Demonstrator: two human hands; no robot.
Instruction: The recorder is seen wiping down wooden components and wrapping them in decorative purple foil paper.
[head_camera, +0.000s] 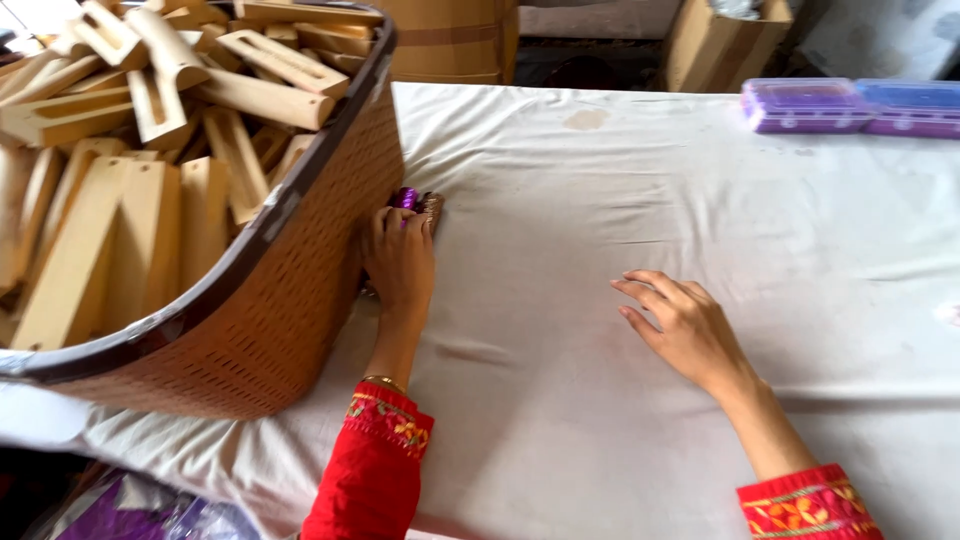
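My left hand (400, 262) lies palm down on the white cloth-covered table (620, 330), fingers curled over a small shiny purple and brown thing (418, 202) that pokes out just past my fingertips at twelve o'clock of the hand; the fingers rest on top of it, but I cannot tell whether they truly pinch it or only press it down. That small thing sits right against the wall of the large brown woven plastic basket (300, 290), which stands at nine o'clock of my left hand and is heaped with pale wooden slotted blocks (150, 180). My right hand (680, 325) is at three o'clock of the left, well apart from it, flat on the cloth with the fingers loosely spread and pointing toward ten o'clock, holding nothing. Both wrists come out of red embroidered sleeves (375, 470), and a thin gold bangle (383, 381) rings the left wrist. Far off at one o'clock, near the table's far edge, lie flat purple and blue plastic boxes (850, 105). Beyond the table at twelve o'clock stand brown cardboard cartons (710, 40).
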